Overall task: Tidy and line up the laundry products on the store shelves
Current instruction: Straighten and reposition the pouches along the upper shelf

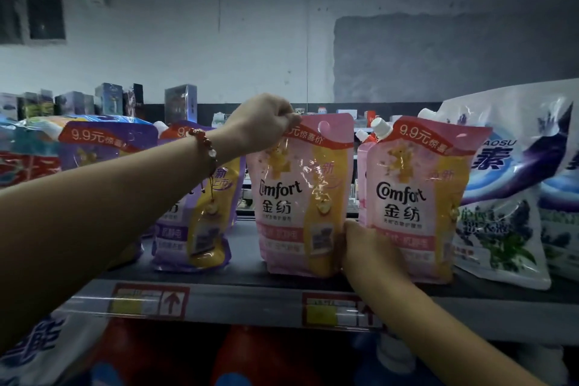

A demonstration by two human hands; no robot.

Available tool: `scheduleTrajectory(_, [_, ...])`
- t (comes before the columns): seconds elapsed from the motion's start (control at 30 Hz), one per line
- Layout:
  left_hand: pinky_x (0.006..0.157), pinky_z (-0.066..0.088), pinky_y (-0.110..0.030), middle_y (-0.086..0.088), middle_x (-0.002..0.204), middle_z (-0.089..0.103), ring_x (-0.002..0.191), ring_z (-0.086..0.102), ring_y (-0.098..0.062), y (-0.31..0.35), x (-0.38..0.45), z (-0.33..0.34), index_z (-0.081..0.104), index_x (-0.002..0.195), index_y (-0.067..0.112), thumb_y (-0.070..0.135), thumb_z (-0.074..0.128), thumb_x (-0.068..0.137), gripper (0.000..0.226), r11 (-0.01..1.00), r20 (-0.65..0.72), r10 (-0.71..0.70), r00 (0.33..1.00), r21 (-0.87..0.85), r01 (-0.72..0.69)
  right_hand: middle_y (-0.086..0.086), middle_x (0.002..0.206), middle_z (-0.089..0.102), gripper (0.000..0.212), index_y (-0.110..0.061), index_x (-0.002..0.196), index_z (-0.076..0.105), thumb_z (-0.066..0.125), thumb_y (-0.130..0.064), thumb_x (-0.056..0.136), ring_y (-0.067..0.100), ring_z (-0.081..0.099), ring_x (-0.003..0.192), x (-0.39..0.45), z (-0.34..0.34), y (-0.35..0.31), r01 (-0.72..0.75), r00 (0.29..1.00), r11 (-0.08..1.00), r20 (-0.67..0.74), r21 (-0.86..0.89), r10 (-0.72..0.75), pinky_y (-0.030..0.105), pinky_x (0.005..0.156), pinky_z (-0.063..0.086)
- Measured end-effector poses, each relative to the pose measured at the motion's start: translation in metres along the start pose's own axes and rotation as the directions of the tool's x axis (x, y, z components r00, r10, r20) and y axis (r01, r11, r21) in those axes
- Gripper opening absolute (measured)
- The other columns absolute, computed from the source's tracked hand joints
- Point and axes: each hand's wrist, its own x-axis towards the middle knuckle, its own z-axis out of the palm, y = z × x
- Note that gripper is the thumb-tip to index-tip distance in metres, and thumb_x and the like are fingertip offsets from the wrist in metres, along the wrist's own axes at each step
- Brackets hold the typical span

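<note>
Both hands, left (263,122) and right (360,247), grip one of two pink Comfort pouches (300,197).

Both hands (266,122) grip pink pouch (300,197) on shelf (250,301).

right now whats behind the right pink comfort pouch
A second pink pouch with a white cap stands close behind the front one; only its left edge shows. Anything farther back is covered.

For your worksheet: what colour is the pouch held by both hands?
Pink with a yellow panel, head view.
</note>
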Motion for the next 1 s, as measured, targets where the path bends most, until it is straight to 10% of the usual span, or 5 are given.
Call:
scheduleTrajectory(0.57, [0.063,0.061,-0.033,0.002,0.091,0.071,0.071,0.068,-0.013,0.010,-0.005,-0.012,0.062,0.120,0.016,0.040,0.049,0.100,0.034,0.810,0.167,0.317,0.934,0.465,-0.358,-0.001,0.097,0.061,0.017,-0.025,0.110,0.055,0.045,-0.025,0.097,0.022,0.061,0.090,-0.024,-0.025,-0.008,0.016,0.993,0.999,0.120,-0.030,-0.013,0.039,0.083,0.055])
scheduleTrajectory(0.83, [0.083,0.054,-0.042,-0.014,0.133,0.060,0.107,0.064,-0.032,0.039,-0.024,0.015,0.044,0.146,0.015,0.047,0.046,0.100,0.056,0.736,0.009,0.521,0.853,0.502,-0.455,0.000,0.118,0.067,0.037,-0.016,0.125,0.063,0.064,-0.026,0.088,0.019,0.065,0.103,-0.041,-0.050,0.040,0.305,0.834,0.932,-0.419,-0.195,-0.360,0.031,0.087,0.052])
scheduleTrajectory(1.0, [0.087,0.050,-0.037,-0.010,0.135,0.059,0.114,0.062,-0.027,0.090,-0.015,0.049,0.042,0.148,0.017,0.051,0.048,0.099,0.059,0.741,-0.025,0.581,0.813,0.431,-0.516,0.001,0.123,0.056,0.044,-0.016,0.129,0.055,0.064,-0.030,0.088,0.021,0.056,0.110,-0.032,-0.058,0.091,0.098,0.835,0.993,-0.539,-0.061,-0.115,0.035,0.092,0.048])
